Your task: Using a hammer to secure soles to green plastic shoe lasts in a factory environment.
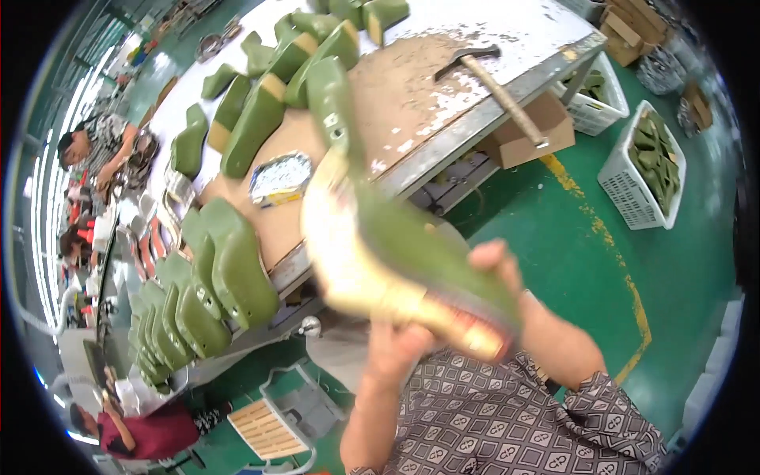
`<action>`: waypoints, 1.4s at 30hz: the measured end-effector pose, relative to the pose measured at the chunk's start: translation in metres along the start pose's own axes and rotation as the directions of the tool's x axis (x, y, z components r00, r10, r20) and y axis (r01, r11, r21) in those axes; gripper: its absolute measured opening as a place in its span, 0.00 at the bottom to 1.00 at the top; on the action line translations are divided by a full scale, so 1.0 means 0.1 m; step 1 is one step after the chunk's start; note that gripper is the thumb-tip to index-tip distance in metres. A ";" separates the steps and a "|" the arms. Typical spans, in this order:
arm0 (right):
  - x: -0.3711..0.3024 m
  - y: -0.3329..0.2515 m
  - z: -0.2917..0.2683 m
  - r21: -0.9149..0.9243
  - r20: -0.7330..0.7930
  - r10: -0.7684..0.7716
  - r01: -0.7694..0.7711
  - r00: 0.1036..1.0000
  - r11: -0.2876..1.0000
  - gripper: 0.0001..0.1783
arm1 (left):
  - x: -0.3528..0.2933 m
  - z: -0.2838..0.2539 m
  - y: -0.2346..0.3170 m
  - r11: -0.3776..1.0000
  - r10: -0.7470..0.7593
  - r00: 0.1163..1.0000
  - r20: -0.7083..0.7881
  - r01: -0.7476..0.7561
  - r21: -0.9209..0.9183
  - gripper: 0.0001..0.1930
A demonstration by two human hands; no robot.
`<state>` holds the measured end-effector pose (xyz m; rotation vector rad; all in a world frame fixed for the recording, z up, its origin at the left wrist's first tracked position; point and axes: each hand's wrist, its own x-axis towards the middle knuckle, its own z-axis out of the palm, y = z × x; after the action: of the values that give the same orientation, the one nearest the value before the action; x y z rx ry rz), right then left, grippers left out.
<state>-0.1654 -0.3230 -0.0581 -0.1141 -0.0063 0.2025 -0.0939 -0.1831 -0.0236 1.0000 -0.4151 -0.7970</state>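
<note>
Holding a green shoe last [396, 245] up in front of the chest, both hands are engaged on it in the head view. The last is blurred; its pale underside faces the camera and its narrow end points up over the tabletop [412, 87]. The left hand [396, 348] supports the lower end from beneath, its fingers curled against the pale underside. The right hand [507, 277] grips the same end from the far side, its fingers hidden behind the last and only the thumb in sight.

On the tabletop, a row of further green lasts [269, 95] lies along the far side, with a second cluster [206, 285] standing at the near left edge. A hammer [495, 79] with a wooden handle lies near the right edge, well apart from the hands. A small printed packet [279, 178] lies between the two groups of lasts. Beyond the tabletop, white crates [645, 170] holding more green pieces stand on the green floor [586, 261]. Other people [99, 146] are seated at the left rim.
</note>
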 end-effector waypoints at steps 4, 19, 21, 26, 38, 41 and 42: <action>-0.02 0.30 0.05 -0.691 -0.226 0.080 -0.218 0.971 0.689 0.40 | -0.21 -0.06 0.00 0.948 0.096 0.981 -0.170 -0.142 -0.285 0.45; 0.13 -2.30 -0.45 -0.390 0.355 -0.595 -0.465 0.721 -0.795 0.34 | -0.12 -0.52 0.92 0.940 0.123 0.880 -0.459 -0.251 -0.230 0.28; 0.15 -1.96 -0.41 -0.742 0.345 -0.668 -0.244 0.660 -0.625 0.33 | -0.01 -0.69 0.87 0.928 0.185 0.813 -0.552 -0.329 -0.174 0.22; 0.01 -0.46 0.18 -0.979 0.202 -0.673 0.167 0.712 -0.117 0.32 | 0.28 -0.72 0.94 0.897 0.236 0.766 -0.598 -0.409 -0.169 0.15; 0.22 0.09 0.72 -0.535 0.759 -0.149 0.476 0.634 -0.698 0.24 | 0.47 -0.79 0.77 0.904 0.259 0.748 -0.611 -0.410 -0.120 0.15; -0.07 0.04 0.56 -0.648 0.667 -0.234 0.396 0.707 -0.651 0.10 | 0.43 -0.81 0.79 0.896 0.283 0.745 -0.604 -0.430 -0.112 0.15; -0.05 0.13 0.68 -0.688 0.695 -0.369 0.420 0.617 -0.592 0.07 | 0.47 -0.85 0.77 0.894 0.293 0.733 -0.614 -0.437 -0.096 0.16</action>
<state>-0.1738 -0.3035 0.0078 -1.9671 -0.2997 -0.9654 0.0220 -0.1462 -0.0007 0.8477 0.0306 -0.1373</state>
